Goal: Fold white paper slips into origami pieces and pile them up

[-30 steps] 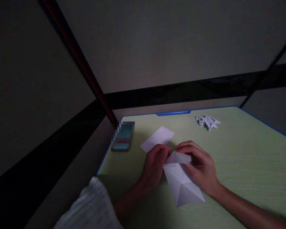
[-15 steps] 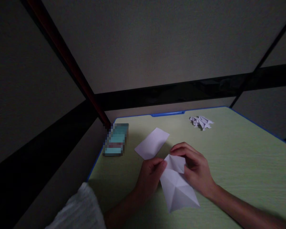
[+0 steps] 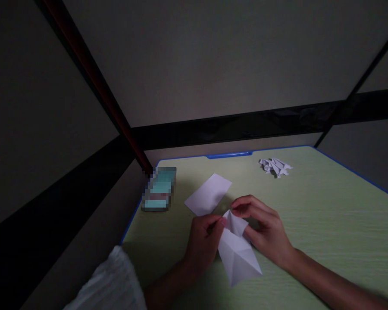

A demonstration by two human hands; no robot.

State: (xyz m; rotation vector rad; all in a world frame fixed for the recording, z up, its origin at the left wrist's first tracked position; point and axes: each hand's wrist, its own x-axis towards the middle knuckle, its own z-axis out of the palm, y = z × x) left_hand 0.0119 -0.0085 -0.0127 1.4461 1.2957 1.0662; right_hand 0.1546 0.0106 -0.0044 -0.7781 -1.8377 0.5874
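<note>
A creased sheet of white paper (image 3: 239,258) hangs between both hands above the near part of the table, its top end folded into an upright pocket-like flap. My left hand (image 3: 204,241) pinches the upper left edge of this paper between thumb and fingers. At the flap's right side, my right hand (image 3: 265,226) has its thumb against the paper, partly behind it, while its fingers curl round near the top corner. Just beyond the hands, a flat white paper piece (image 3: 208,193) lies on the table.
A pale wood-grain table (image 3: 323,206) with a blue rim spreads out ahead. Folded white paper figures (image 3: 274,167) lie in a cluster at the far right. A phone-like device (image 3: 160,189), blurred by pixels, lies at the left edge. Wall panels (image 3: 226,64) stand behind.
The top flap of the paper has bent inward and opened more like a pocket. Its lower right corner has swung left, and my right fingers have shifted slightly.
</note>
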